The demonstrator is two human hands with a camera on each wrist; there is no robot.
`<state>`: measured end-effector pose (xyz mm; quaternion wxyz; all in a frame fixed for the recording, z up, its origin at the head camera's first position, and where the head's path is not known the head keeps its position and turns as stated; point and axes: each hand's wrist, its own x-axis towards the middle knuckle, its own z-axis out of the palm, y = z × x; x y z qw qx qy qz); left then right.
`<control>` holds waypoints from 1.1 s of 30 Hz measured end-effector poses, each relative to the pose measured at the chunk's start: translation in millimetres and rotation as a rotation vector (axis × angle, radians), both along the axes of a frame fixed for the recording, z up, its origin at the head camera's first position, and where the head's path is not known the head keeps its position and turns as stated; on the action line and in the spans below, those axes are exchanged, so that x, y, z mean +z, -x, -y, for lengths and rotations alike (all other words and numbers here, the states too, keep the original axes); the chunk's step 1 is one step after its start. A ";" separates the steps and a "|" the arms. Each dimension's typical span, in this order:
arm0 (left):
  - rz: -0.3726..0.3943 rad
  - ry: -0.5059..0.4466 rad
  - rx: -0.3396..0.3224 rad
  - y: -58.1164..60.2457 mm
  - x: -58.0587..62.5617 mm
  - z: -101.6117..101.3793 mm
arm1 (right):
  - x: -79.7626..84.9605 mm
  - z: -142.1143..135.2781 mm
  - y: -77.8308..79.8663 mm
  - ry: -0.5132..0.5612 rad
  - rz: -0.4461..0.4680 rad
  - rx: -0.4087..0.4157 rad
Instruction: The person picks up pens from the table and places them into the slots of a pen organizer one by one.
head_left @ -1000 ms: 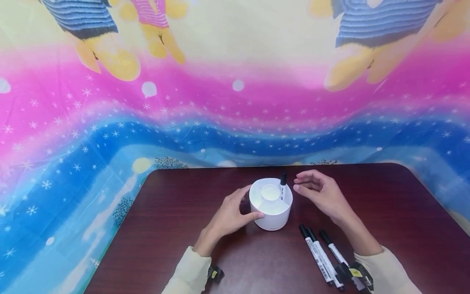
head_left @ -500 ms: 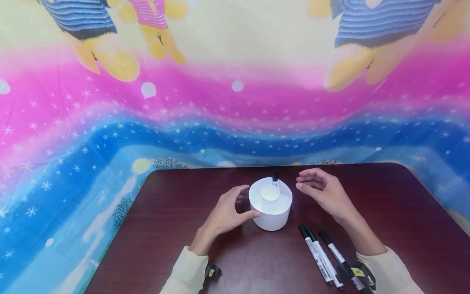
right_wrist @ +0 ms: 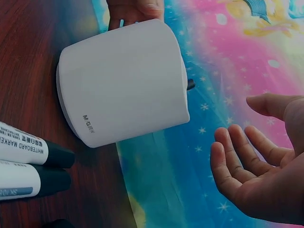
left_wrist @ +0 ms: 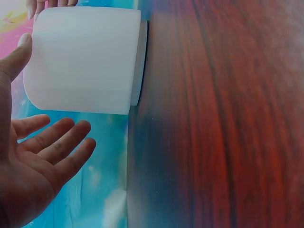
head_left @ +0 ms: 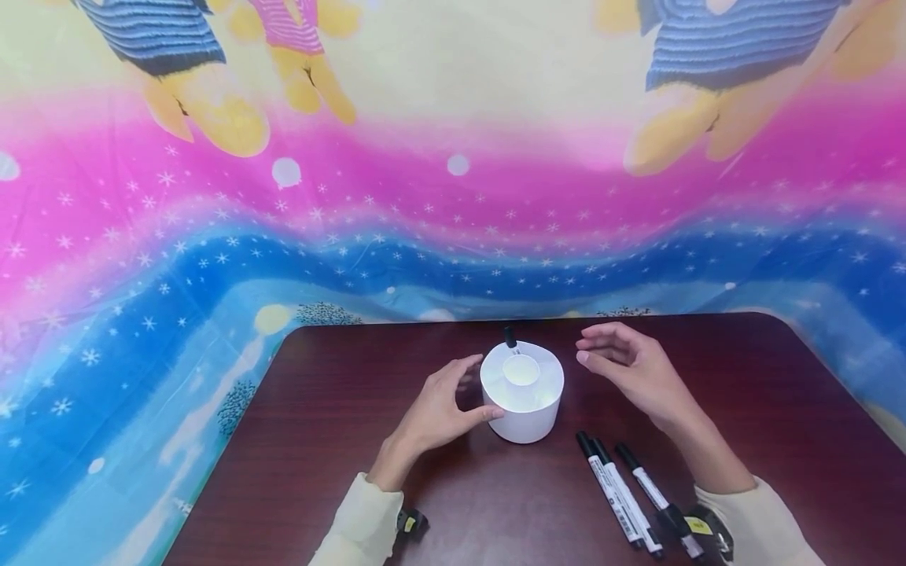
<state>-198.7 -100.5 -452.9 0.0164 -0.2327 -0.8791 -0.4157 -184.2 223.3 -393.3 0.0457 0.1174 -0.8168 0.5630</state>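
Observation:
A round white pen holder (head_left: 524, 424) with a small inner cup stands on the table. One whiteboard marker (head_left: 511, 339), black cap up, leans in its back compartment; its lower part is hidden. My left hand (head_left: 442, 409) is at the holder's left side, thumb at the front wall, fingers spread and relaxed; the left wrist view shows a gap between the fingers (left_wrist: 71, 142) and the wall. To the right of the holder, my right hand (head_left: 637, 373) hovers apart from it, fingers loosely bent and holding nothing. In the right wrist view the holder (right_wrist: 123, 85) shows its printed logo.
Two whiteboard markers (head_left: 619, 499) lie side by side at the front right, caps away from me. Another marker (head_left: 651, 487) lies just right of them, partly covered by the right wrist camera. Behind the dark table (head_left: 340, 409) hangs a colourful printed cloth (head_left: 453, 236).
The holder has turned, carrying its upright marker from the right side round to the back left. My left hand has loosened from the wall. My right hand has drifted slightly right.

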 end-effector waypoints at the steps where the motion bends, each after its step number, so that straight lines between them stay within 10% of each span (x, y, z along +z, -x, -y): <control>1: 0.000 0.003 -0.001 -0.1 0.2 0.1 | 0.1 -1.3 -0.8 0.004 0.001 0.003; 33: 0.002 0.056 -0.030 0.9 -2.5 -2.9 | -58.8 -90.6 -59.3 -0.102 0.339 0.129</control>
